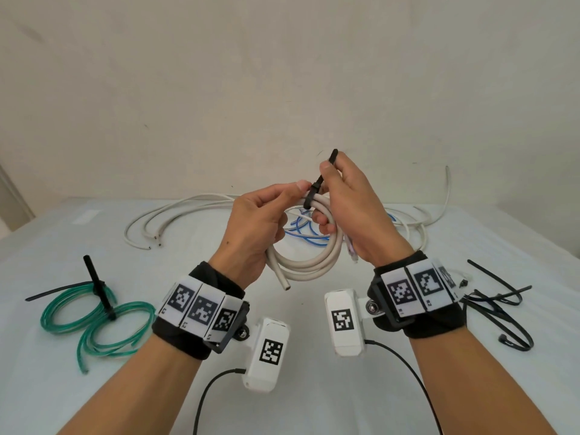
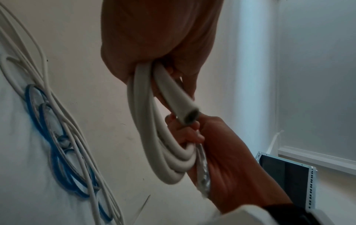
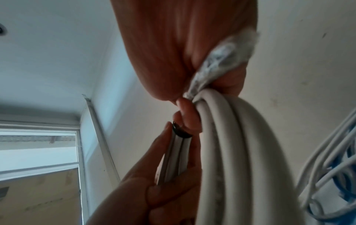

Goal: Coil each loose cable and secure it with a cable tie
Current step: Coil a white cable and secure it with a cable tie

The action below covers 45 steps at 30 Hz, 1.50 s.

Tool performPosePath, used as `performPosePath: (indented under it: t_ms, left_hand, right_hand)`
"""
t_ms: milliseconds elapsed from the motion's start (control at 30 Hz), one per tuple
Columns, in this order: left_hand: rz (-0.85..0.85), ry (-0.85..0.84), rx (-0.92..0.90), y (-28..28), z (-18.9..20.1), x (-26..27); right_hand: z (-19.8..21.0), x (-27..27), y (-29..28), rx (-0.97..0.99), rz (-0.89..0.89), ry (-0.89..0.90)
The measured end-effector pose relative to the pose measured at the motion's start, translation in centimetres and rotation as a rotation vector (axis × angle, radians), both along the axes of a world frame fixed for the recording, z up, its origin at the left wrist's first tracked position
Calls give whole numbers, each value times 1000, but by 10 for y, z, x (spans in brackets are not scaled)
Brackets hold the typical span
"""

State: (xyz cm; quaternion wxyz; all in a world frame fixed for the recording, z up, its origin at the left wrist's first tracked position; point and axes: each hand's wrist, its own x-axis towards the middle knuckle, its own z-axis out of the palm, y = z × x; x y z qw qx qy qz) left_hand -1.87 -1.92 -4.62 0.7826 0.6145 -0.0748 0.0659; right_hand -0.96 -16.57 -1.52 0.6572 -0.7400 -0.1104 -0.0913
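Note:
A thick white cable coil [image 1: 317, 259] hangs in the air between both hands above the table. My left hand [image 1: 263, 221] grips the coil's left side, thumb up by the black cable tie [image 1: 315, 191] looped round the top strands. My right hand [image 1: 342, 199] pinches the tie's free tail between thumb and forefinger, the tail sticking up. Its lower fingers curl round the coil. The left wrist view shows the coil [image 2: 163, 152] and its cut end [image 2: 190, 117]. In the right wrist view the coil [image 3: 231, 152] fills the right side, and a bit of the tie [image 3: 181, 130] shows.
A green cable [image 1: 94, 321] lies tied at the left. Loose white cables [image 1: 175, 215] and a blue cable [image 1: 301, 232] lie at the back. Several spare black ties [image 1: 499, 302] lie at the right. The white table [image 1: 314, 312] runs back to the wall.

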Motion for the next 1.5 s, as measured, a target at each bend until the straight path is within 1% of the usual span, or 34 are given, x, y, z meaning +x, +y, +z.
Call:
performPosePath:
  t_ms: [133, 267, 400, 467, 633, 800, 933, 1000, 1067, 1133, 1233, 1367, 1433, 1500]
  left_hand:
    - [-74, 27, 82, 3, 2, 1]
    - [-70, 62, 122, 1, 6, -2]
    - [-84, 45, 125, -3, 6, -6]
    - [-107, 56, 124, -4, 6, -7]
    - [-131, 138, 128, -1, 9, -9]
    - [-142, 242, 83, -2, 12, -12]
    - [-188, 219, 103, -2, 12, -12]
    - [-217, 208, 126, 0, 11, -11]
    - [-253, 223, 103, 1, 9, -9]
    - [-281, 245, 62, 2, 8, -8]
    - [-287, 251, 74, 3, 9, -8]
    - [-249, 208, 175, 2, 9, -7]
    - [-234, 179, 201, 3, 9, -7]
    - [-223, 165, 188, 5, 10, -5]
  right_hand:
    - [-2, 2, -2, -16, 41, 20]
    - [-4, 1, 2, -77, 64, -4]
    - [-1, -1, -1, -155, 44, -46]
    - [-1, 0, -2, -158, 43, -46]
    - [-5, 0, 3, -108, 7, -41]
    - [-8, -1, 6, -98, -38, -42]
    - [-7, -2, 5, -115, -63, -69]
    - [-7, -2, 5, -126, -45, -78]
    - [-9, -2, 7, -152, -32, -85]
    - [-12, -2, 10, -168, -56, -96]
    - [-15, 1, 12, -111, -51, -52]
    - [-20, 5, 11, -11, -38, 40]
    - [-20, 6, 9, 37, 12, 59]
    - [-16, 5, 5, 69, 111, 64]
